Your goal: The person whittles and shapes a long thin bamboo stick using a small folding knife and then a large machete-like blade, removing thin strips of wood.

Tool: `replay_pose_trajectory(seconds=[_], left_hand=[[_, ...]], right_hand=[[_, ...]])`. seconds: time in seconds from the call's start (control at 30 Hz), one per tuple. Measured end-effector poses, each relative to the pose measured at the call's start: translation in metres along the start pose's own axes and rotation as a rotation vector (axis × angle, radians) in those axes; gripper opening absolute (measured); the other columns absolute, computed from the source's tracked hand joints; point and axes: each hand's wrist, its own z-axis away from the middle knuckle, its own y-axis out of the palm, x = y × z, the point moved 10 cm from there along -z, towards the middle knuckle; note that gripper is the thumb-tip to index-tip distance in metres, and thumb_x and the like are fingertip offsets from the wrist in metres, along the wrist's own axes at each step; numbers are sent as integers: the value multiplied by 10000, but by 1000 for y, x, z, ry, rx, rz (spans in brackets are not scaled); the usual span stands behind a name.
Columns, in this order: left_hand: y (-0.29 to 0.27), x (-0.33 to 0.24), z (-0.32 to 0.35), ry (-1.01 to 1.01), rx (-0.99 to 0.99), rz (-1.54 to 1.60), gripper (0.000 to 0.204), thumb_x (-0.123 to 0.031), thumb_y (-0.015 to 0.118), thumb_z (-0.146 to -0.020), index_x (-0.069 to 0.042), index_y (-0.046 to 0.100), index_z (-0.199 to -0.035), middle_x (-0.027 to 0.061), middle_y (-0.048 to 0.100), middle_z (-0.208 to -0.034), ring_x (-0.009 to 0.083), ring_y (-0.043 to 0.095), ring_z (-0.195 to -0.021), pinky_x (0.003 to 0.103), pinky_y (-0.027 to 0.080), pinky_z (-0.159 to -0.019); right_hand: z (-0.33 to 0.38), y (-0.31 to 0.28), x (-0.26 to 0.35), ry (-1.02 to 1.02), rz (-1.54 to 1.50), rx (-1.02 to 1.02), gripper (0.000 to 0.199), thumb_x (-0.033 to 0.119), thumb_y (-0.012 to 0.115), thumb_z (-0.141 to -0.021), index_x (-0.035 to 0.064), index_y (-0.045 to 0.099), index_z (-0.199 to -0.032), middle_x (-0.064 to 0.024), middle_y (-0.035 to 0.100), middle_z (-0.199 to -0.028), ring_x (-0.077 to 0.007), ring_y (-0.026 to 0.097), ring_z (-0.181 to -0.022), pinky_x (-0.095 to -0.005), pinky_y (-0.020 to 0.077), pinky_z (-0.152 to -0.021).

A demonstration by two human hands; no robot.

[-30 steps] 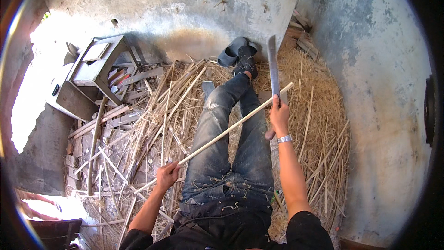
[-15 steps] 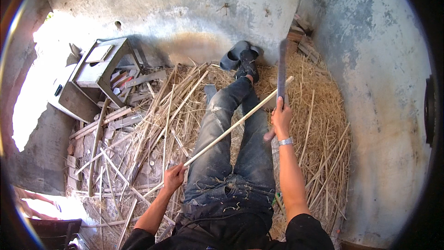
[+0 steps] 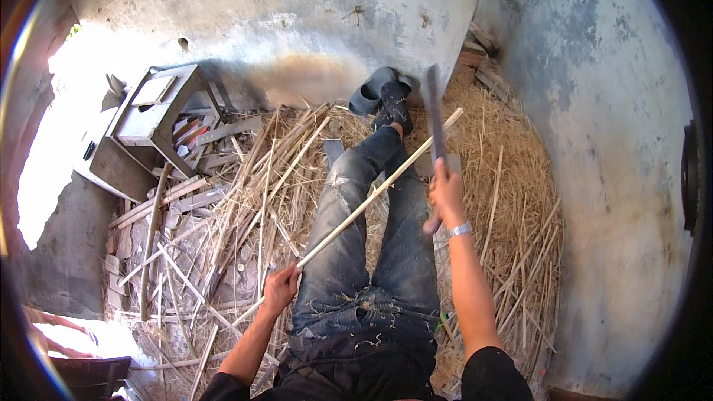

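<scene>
My left hand (image 3: 280,288) is closed round the lower part of a long, pale stick (image 3: 364,204), which looks like split bamboo. The stick slants up and to the right above my legs (image 3: 349,193). In my right fist (image 3: 446,197) is a long knife (image 3: 434,108) with a dark, narrow blade pointing away from me. The rounded butt of its handle (image 3: 431,224) shows below the fist. Near its far end, the stick crosses the blade in the picture; whether they touch I cannot tell.
Straw-like shavings (image 3: 486,134) and loose sticks (image 3: 282,171) cover the floor on both sides of my legs. A small wooden stool (image 3: 160,115) stands at the far left. Grey slippers (image 3: 371,91) lie by my feet against the wall (image 3: 297,22). Another wall (image 3: 616,178) rises at the right.
The knife's tip has swung left, so the blade now leans leftward. The stick's far end has shifted slightly up and left. My left hand keeps its hold.
</scene>
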Motion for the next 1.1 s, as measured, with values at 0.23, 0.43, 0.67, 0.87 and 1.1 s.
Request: replay_pose_trajectory(seconds=[0.23, 0.43, 0.67, 0.87, 1.1], left_hand=[[18, -13, -29, -3, 18, 23, 193, -121, 709, -957, 34, 754, -1063, 235, 714, -802, 358, 716, -666, 400, 547, -608], [6, -28, -30, -82, 35, 56, 197, -136, 710, -964, 23, 754, -1070, 265, 688, -795, 330, 723, -664, 380, 534, -618], [3, -15, -29, -50, 60, 67, 232, -141, 715, -958, 48, 755, -1086, 264, 708, -819, 350, 723, -671, 401, 549, -641], [15, -10, -34, -77, 86, 32, 239, -154, 691, -975, 17, 767, -1125, 219, 694, -720, 186, 689, -621, 356, 522, -594], [17, 13, -39, -285, 231, 67, 282, -245, 684, -996, -13, 768, -1133, 177, 649, -687, 137, 589, -618, 359, 486, -599]], right_hand=[[94, 82, 1, -419, 441, 214, 693, 586, 553, -1034, 3, 628, -668, -100, 622, -572, -254, 622, -497, -448, 447, -502], [95, 94, -49, 112, 68, 566, 555, 588, 571, -1031, 64, 593, -852, 2, 545, -607, -106, 507, -443, -276, 401, -408], [11, 20, -20, 449, -533, 245, 560, 648, 616, -980, 108, 517, -867, 19, 490, -614, -81, 445, -428, -247, 368, -390], [13, -4, 6, 34, -118, -18, 635, 616, 543, -1032, 101, 523, -661, -3, 528, -541, -112, 496, -410, -301, 382, -395], [119, 130, 0, -292, 520, 670, 570, 516, 594, -1025, 0, 688, -801, -236, 666, -690, -413, 659, -628, -511, 477, -591]])
